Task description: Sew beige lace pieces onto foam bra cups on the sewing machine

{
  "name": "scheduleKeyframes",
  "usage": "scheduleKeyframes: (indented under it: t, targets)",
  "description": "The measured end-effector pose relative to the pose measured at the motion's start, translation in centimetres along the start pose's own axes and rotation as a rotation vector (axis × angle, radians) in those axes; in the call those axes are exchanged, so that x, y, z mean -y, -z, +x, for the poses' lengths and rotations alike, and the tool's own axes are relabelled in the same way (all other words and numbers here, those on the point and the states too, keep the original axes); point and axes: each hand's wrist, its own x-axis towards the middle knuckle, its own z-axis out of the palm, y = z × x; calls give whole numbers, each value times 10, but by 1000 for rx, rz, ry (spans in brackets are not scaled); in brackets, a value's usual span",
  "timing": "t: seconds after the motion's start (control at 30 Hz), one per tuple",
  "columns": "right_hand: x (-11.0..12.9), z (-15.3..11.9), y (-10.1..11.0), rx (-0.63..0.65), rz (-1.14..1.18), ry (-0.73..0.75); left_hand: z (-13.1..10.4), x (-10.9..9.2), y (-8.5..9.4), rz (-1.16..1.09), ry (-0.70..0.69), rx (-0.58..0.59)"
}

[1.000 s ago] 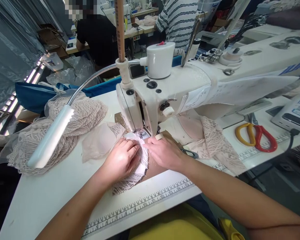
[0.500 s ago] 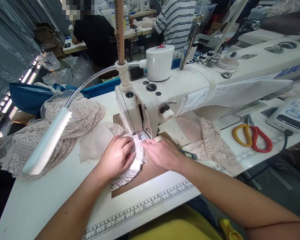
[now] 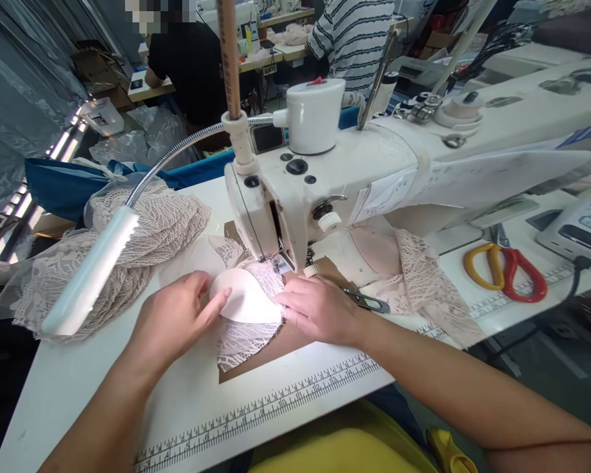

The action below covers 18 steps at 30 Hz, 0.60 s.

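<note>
My left hand (image 3: 180, 315) grips the left edge of a smooth white cup-shaped pad (image 3: 243, 299), its thumb on top. Under the pad lies a piece of pale lace fabric (image 3: 246, 341), with its upper end near the presser foot of the white sewing machine (image 3: 270, 217). My right hand (image 3: 320, 309) has its fingers bent at the lace's right edge, close to the needle area; some fingertips are hidden. Dark thread snips (image 3: 369, 301) lie beside the right wrist. Another sheer and lace piece (image 3: 197, 256) is behind the left hand.
Stacked lace pieces (image 3: 148, 230) sit at the left under a lamp (image 3: 96, 269). Lace cups (image 3: 414, 269) and red-and-yellow scissors (image 3: 505, 269) are on the right. A printed ruler (image 3: 256, 420) runs along the table's front edge. Two people (image 3: 187, 72) work beyond.
My left hand has moved left, off the lace by the needle, and now holds the white pad's edge, uncovering the pad. My right hand stays near the needle, its fingers shifted slightly.
</note>
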Motion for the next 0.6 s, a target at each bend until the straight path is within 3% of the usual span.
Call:
scheduleKeyframes:
  t: [0.13, 0.27, 0.37, 0.5, 0.6]
  targets:
    - [4, -3, -1, 90, -31, 61, -9, 14, -5, -363, 76, 257]
    - [6, -5, -2, 120, -26, 70, -7, 6, -27, -917, 176, 255]
    - [6, -6, -2, 105, -28, 82, 1, -7, -35, -1191, 293, 226]
    - [4, -6, -2, 72, -9, 80, 8, -16, -35, -1253, 382, 321]
    - [3, -5, -1, 50, -21, 56, 7, -17, -35, -1216, 370, 356]
